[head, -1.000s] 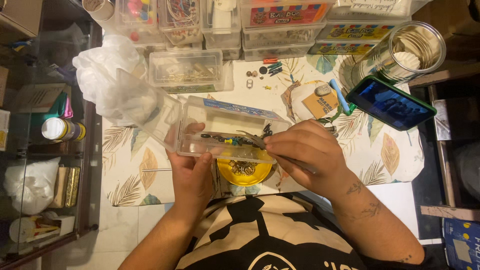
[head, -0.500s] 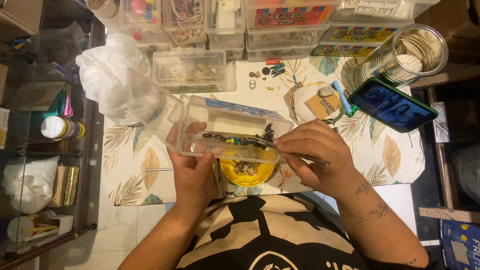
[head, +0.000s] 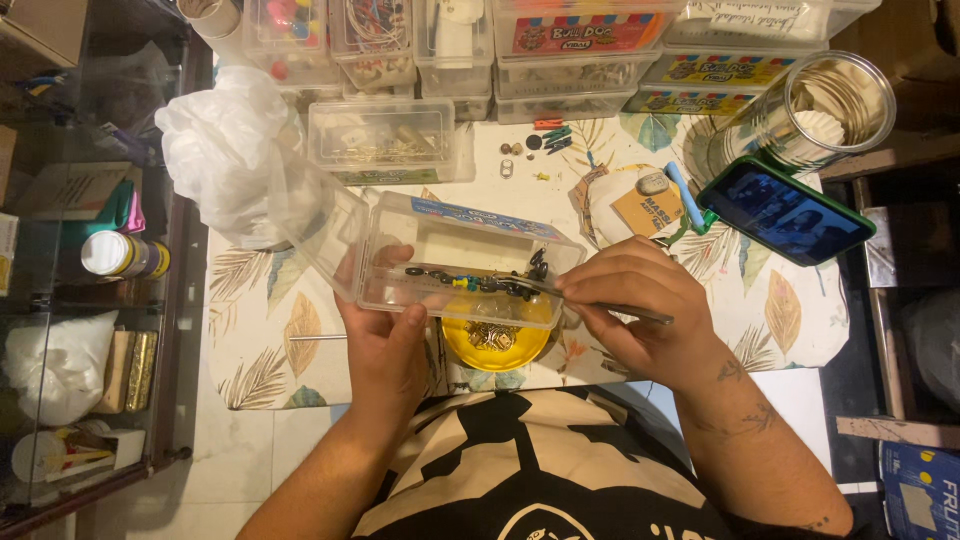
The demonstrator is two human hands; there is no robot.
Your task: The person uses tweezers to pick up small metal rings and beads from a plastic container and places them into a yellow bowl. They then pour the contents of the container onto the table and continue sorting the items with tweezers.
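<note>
My left hand (head: 385, 345) grips a clear plastic box (head: 470, 255) from below, thumb on its front wall, lid swung open to the left. Inside the box lies a string of dark beads with a few blue and yellow ones (head: 480, 283). My right hand (head: 640, 310) pinches a thin metal tool (head: 640, 314) at the box's right end, next to the beads. Under the box sits a small yellow bowl (head: 495, 340) holding small metal pieces.
A phone (head: 785, 210) leans against a glass jar (head: 830, 105) at the right. Stacked clear storage boxes (head: 560, 50) line the back, another clear box (head: 385, 140) in front of them. A white plastic bag (head: 225, 145) lies left; a dark shelf (head: 90, 260) holds bottles.
The box and both hands have shifted slightly; my right hand has moved closer to the box's right end with the tool.
</note>
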